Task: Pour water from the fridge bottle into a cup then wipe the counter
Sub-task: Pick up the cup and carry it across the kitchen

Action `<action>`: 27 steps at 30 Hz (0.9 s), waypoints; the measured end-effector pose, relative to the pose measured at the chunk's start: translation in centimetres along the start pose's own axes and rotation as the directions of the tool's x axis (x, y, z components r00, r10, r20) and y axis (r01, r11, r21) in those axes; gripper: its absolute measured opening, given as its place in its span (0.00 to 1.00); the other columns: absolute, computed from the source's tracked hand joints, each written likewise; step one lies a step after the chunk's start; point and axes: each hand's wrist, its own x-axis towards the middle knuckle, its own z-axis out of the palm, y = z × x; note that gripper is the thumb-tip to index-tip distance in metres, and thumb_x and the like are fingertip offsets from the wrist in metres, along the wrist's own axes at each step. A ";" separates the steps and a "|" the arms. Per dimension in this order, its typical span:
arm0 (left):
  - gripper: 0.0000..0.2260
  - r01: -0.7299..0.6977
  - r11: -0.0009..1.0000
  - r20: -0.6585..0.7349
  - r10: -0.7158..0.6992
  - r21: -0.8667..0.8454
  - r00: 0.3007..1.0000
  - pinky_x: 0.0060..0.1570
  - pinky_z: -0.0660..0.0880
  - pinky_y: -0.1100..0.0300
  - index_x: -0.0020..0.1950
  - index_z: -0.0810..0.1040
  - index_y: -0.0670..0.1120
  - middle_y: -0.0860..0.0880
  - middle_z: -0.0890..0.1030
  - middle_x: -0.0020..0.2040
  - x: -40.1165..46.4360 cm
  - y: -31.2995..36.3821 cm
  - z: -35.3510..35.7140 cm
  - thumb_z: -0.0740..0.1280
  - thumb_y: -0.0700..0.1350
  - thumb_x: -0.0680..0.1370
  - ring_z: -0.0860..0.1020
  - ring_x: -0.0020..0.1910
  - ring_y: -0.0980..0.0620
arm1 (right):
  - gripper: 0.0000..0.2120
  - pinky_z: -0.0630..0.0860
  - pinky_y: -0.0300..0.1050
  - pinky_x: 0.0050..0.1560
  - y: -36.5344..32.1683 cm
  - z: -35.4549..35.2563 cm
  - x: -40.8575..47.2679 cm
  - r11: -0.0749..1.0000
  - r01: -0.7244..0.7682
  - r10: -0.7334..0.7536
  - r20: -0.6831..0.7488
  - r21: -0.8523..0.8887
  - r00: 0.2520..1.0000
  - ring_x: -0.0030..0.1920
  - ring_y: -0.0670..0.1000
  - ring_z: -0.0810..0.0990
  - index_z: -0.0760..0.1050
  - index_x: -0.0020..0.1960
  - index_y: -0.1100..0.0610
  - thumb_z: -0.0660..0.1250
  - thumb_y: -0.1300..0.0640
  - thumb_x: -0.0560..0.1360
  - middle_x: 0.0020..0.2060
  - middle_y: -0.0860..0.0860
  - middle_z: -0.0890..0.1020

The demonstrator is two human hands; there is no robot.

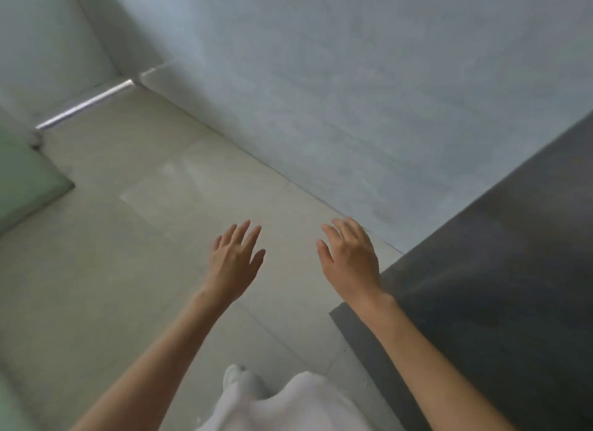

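My left hand [236, 257] and my right hand [348, 254] are both stretched out in front of me above a pale tiled floor, palms down, fingers straight and spread. Neither hand holds anything. No bottle, cup, fridge or counter top is in view. The picture is blurred.
A tall dark grey unit [500, 270] stands at the right, its edge beside my right wrist. A light grey wall [353, 93] runs ahead. A green panel [25, 183] juts in at the left. A metal threshold strip [86, 103] lies at the far left. My white clothing [282, 405] and shoe show below.
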 end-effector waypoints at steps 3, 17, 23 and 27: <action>0.25 0.180 0.984 -0.038 -0.180 0.002 0.983 0.59 0.71 0.40 0.67 0.74 0.43 0.38 0.76 0.66 -4.0 -4.9 -1.4 0.55 0.56 0.77 0.74 0.63 0.35 | 0.14 0.72 0.56 0.61 -3.7 3.1 0.7 0.997 0.060 -0.064 0.118 0.045 0.991 0.60 0.63 0.76 0.79 0.56 0.62 0.64 0.55 0.76 0.54 0.58 0.81; 0.23 0.699 0.715 -0.191 -0.686 0.002 0.702 0.68 0.62 0.44 0.72 0.70 0.45 0.40 0.68 0.73 -18.9 -24.3 -9.7 0.66 0.50 0.78 0.66 0.71 0.39 | 0.15 0.67 0.51 0.63 -27.7 13.0 4.5 0.878 0.398 -0.470 0.317 0.265 0.824 0.63 0.58 0.72 0.75 0.63 0.60 0.62 0.54 0.79 0.60 0.57 0.78; 0.23 0.829 0.557 -0.293 -0.802 -0.052 0.520 0.65 0.64 0.43 0.71 0.71 0.45 0.39 0.68 0.72 -22.5 -30.8 -13.4 0.66 0.50 0.77 0.67 0.70 0.38 | 0.16 0.70 0.53 0.62 -38.8 15.9 6.7 0.743 0.571 -0.668 0.326 0.349 0.669 0.62 0.59 0.73 0.76 0.62 0.61 0.63 0.54 0.78 0.59 0.58 0.78; 0.22 0.887 0.452 -0.322 -0.857 -0.094 0.403 0.62 0.66 0.43 0.69 0.73 0.44 0.38 0.70 0.70 -24.5 -35.5 -14.9 0.67 0.49 0.77 0.69 0.68 0.37 | 0.17 0.66 0.50 0.66 -46.1 18.7 8.3 0.633 0.664 -0.774 0.326 0.397 0.543 0.66 0.57 0.70 0.74 0.65 0.61 0.62 0.54 0.79 0.62 0.57 0.76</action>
